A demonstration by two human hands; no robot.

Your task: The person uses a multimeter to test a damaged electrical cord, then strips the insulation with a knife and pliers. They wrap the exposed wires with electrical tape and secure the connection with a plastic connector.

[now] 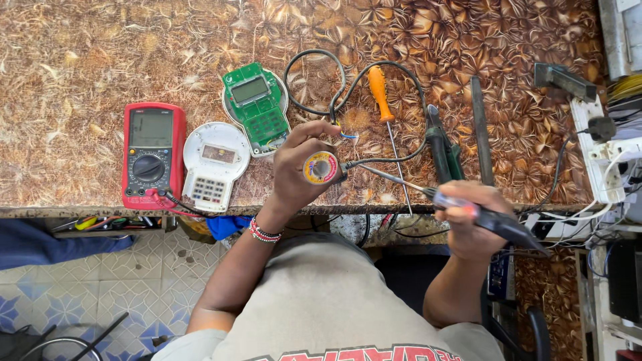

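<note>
We see first the workbench (100, 53), covered with a brown flower-pattern sheet, which fills the upper part of the view. On it lies a red multimeter (153, 155) at the left, and just beside it a white device cover (215, 165) with a small keypad. Next to that is a green circuit board (257, 109) with a small display, resting on a second white shell. A black cable (314, 80) makes a loop behind our hands, and an orange-handled screwdriver (381, 97) lies to the right of it, near green-handled pliers (443, 150). Our left hand (297, 167) is closed around a small solder spool (322, 168), held above the front edge of the bench. Our right hand (468, 217) grips a soldering iron (461, 204) firmly, and its thin tip points toward the spool, very near to it.
</note>
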